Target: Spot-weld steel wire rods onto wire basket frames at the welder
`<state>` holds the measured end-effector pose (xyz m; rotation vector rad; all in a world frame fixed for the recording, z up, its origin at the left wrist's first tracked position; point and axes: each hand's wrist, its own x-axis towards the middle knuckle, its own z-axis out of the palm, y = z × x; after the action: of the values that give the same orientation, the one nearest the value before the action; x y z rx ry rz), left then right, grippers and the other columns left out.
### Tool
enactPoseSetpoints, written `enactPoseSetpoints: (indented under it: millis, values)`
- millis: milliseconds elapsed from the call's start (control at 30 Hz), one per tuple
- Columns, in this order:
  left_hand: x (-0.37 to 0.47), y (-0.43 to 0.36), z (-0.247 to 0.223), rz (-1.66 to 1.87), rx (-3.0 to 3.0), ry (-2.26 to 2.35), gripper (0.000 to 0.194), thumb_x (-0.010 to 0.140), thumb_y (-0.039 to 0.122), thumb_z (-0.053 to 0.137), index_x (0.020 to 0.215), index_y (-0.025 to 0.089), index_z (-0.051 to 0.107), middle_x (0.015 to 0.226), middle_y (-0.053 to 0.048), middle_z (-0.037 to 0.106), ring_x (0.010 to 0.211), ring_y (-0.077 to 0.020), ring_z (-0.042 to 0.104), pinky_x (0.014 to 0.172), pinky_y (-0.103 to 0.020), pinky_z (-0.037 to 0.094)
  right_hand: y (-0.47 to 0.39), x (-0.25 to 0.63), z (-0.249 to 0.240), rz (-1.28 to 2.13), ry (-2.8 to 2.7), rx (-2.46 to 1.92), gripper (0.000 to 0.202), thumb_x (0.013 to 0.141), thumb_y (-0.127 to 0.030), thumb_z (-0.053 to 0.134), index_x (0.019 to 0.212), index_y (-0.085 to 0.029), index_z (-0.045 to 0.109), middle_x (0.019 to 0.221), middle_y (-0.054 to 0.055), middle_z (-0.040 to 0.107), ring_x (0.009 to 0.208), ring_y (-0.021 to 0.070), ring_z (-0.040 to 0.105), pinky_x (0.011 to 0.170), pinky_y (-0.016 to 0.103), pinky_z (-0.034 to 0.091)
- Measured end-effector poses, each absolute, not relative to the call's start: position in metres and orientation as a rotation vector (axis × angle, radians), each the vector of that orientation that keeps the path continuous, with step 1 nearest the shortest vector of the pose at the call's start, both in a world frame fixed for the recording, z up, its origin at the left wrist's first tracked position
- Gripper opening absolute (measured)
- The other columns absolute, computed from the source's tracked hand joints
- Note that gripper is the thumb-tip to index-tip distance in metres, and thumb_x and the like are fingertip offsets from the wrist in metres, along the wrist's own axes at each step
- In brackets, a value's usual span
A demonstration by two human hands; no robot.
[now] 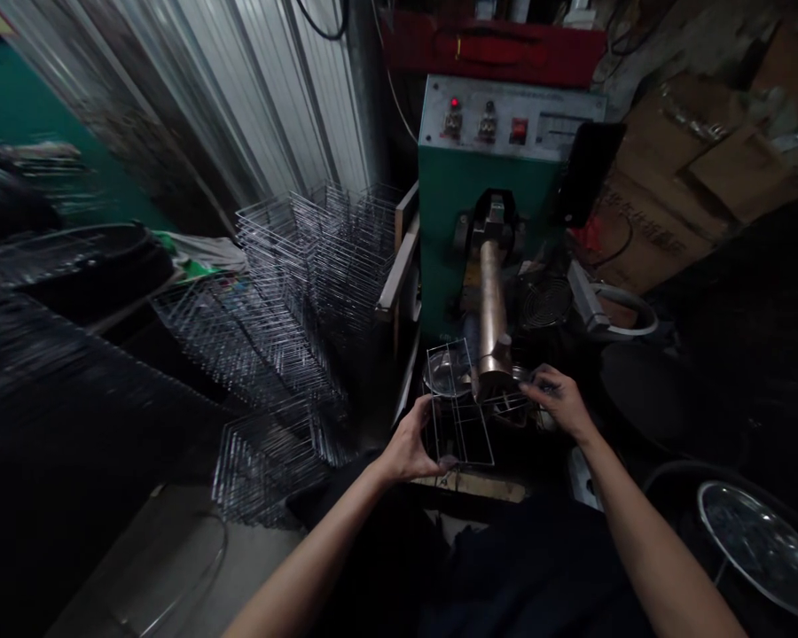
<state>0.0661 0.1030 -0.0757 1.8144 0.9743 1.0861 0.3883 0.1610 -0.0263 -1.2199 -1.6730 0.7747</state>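
Note:
My left hand (412,446) is closed around the near left part of a bent wire rack (464,432), its thumb and fingers on the thin wires. The rack stands just below the brass-coloured arm (493,306) of a green spot-welding machine (449,226). To the right of the arm's tip, my right hand (559,399) has its fingertips pinched together; what they hold is too small and dark to make out. A round shiny metal dish (448,370) sits behind the rack, left of the arm.
Stacked wire racks (285,310) rise on the left. Cardboard boxes (652,221) stand at the back right, near a pale round bucket (629,310). A round shiny disc (762,540) lies at lower right. A red case (492,49) rests above the machine's control panel (505,120).

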Motion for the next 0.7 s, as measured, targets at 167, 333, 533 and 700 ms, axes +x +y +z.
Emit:
enactPoseSetpoints:
  millis: [167,333,533,700]
  values:
    - [0.066,0.109,-0.078,1.070,1.834,0.949,0.093,0.060,0.027,0.086,0.138,0.027,0.035,0.127,-0.009,0.059,0.115,-0.0297,0.064,0.104,-0.054,0.056,0.162,0.386,-0.024,0.756,-1.679,-1.255,0.047,0.080,-0.057,0.077,0.060,-0.019,0.059,0.080,0.002,0.056,0.076,0.0172,0.055,0.073,0.030,0.042]
    - [0.068,0.094,-0.071,1.040,1.825,0.995,0.098,0.056,0.029,0.089,0.137,0.024,0.035,0.128,-0.011,0.059,0.118,-0.0312,0.063,0.108,-0.054,0.053,0.147,0.397,-0.022,0.666,-1.642,-1.288,0.045,0.086,-0.062,0.069,0.074,-0.020,0.060,0.084,0.003,0.061,0.082,0.0193,0.058,0.077,0.031,0.045]
    - [0.066,0.018,-0.060,1.047,1.616,1.057,0.091,0.056,0.032,0.088,0.129,0.026,0.034,0.112,-0.005,0.059,0.102,-0.0237,0.065,0.094,-0.044,0.059,0.082,0.433,-0.057,0.586,-1.480,-1.472,0.048,0.090,-0.065,0.060,0.114,-0.024,0.052,0.111,0.009,0.069,0.104,0.0250,0.067,0.091,0.038,0.053]
    - [0.078,-0.052,-0.057,1.152,1.073,0.952,0.083,0.060,0.051,0.087,0.125,0.029,0.040,0.109,-0.006,0.061,0.100,-0.0269,0.069,0.084,-0.044,0.061,0.026,0.440,-0.049,0.320,-1.610,-1.686,0.052,0.099,-0.057,0.043,0.134,-0.022,0.060,0.130,0.012,0.069,0.119,0.0304,0.066,0.101,0.045,0.052]
